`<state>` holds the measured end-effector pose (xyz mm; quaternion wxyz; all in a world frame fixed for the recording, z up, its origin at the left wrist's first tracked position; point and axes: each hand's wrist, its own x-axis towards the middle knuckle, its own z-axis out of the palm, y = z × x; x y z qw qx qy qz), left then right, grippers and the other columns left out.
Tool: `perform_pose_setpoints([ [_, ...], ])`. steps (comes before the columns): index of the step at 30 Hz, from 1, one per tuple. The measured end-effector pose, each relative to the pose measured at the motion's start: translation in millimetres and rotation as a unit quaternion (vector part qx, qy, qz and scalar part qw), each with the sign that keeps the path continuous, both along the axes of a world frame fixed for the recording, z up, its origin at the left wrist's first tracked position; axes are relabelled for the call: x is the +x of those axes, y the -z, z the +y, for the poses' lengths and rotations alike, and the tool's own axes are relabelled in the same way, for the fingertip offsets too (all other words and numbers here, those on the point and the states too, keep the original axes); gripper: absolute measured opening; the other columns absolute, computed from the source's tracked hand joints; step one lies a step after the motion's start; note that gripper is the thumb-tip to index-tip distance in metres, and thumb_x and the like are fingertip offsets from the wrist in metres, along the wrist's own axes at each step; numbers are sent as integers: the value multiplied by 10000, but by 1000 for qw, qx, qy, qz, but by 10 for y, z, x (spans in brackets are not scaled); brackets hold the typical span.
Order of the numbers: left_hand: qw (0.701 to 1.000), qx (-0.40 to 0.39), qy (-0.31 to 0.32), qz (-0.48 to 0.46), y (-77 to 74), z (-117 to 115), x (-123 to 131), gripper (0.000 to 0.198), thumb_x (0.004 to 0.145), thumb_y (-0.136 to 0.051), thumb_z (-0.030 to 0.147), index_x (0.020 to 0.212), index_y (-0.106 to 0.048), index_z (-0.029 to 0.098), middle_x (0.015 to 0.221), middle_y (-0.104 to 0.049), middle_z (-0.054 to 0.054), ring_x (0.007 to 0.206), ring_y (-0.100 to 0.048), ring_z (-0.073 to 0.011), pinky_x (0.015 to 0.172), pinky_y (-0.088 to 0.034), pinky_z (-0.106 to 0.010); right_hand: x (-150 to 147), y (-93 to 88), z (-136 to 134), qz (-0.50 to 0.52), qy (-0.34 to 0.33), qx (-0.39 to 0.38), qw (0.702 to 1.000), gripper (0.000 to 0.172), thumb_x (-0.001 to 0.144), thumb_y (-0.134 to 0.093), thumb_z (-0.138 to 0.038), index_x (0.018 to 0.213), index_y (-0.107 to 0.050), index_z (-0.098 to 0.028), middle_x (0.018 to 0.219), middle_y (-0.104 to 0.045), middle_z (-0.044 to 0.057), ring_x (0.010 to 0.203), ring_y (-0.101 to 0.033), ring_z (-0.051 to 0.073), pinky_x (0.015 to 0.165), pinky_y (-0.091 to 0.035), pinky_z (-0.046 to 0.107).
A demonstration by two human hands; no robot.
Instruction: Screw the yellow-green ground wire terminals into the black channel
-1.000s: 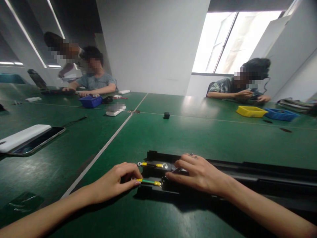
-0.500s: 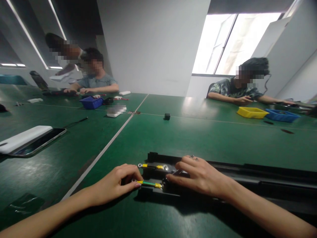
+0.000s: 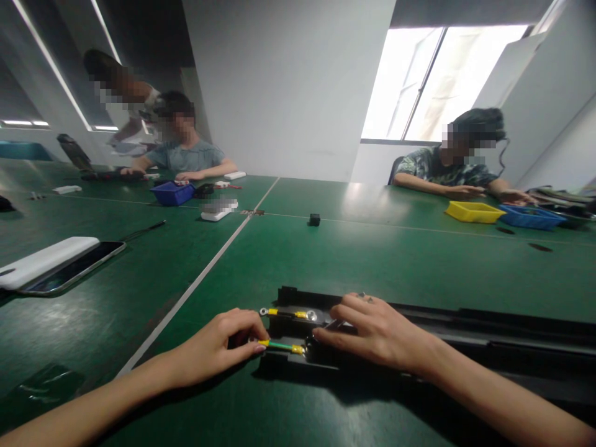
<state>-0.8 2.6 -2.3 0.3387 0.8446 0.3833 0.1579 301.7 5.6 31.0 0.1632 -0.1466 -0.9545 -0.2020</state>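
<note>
My left hand [image 3: 237,340] pinches the yellow-sleeved end of a short green wire [image 3: 280,345] between thumb and fingertips. The wire's other yellow-sleeved end meets a fastening point inside a long black metal housing [image 3: 291,358]. Farther back in the housing lies a black wire [image 3: 285,313] with yellow sleeves; its ring terminal sticks out past the housing's left end, and its other end sits at a shiny round fastener. My right hand [image 3: 372,332] is closed low over the housing, to the right of both wires. A thin greyish piece shows between its thumb and fingers, mostly hidden.
A phone [image 3: 77,266] and a white case lie on the green table at left. Farther off are a small black cube [image 3: 314,220], a dark blue bin [image 3: 173,193], a yellow bin [image 3: 474,212] and a blue bin [image 3: 531,216]. Several people work across the table.
My hands, the wires and the housing look the same. Across the table, the person at right has shifted their hands toward the blue bin, and the seated person at left has moved an arm.
</note>
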Motion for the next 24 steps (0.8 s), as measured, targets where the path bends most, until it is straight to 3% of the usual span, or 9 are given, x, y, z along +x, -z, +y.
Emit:
perform_pose_setpoints([
  [24, 1000, -5, 0, -7, 1, -4, -2, 100, 926, -567, 248, 903, -635, 179, 851, -614, 3, 742, -550, -147, 676, -401, -228, 5, 14, 7, 12, -9, -5, 1000, 359, 1016, -311, -149, 1085, -662, -182, 792, -609, 85, 678, -482, 169, 562, -330, 279],
])
